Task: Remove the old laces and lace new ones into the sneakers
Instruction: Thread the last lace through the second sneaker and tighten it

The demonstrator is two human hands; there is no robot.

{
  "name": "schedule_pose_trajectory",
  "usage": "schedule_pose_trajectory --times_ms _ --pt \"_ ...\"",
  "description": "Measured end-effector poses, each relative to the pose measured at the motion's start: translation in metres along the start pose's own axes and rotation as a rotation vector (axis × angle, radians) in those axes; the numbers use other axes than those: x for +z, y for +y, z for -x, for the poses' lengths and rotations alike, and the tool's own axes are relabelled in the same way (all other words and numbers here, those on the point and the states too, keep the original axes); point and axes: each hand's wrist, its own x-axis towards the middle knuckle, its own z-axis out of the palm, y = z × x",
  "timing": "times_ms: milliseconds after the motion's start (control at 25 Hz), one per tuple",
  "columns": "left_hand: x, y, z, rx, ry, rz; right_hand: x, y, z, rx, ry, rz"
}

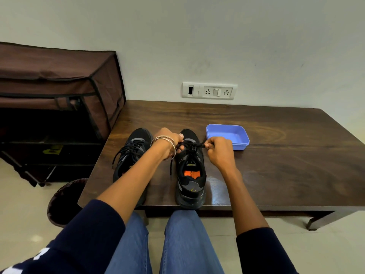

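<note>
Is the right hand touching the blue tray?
Cannot tell. In the head view the right hand, pinching the lace, overlaps the blue tray, hiding any gap.

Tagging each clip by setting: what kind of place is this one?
Probably a room in a home: a low wooden table against a plain wall, a fabric-covered shoe rack beside it, and a wall socket panel.

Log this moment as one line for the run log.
right sneaker | left hand, right hand each pinch black lace | left sneaker laced, untouched | blue tray beside
</note>
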Motion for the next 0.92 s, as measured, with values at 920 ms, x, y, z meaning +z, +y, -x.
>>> schedule_pose_trajectory --times_ms 920 --pt "-0.033 -0.072 0.031 0.48 0.234 -0.381 0.014 -0.009 0.054 0.029 0.102 -0.149"
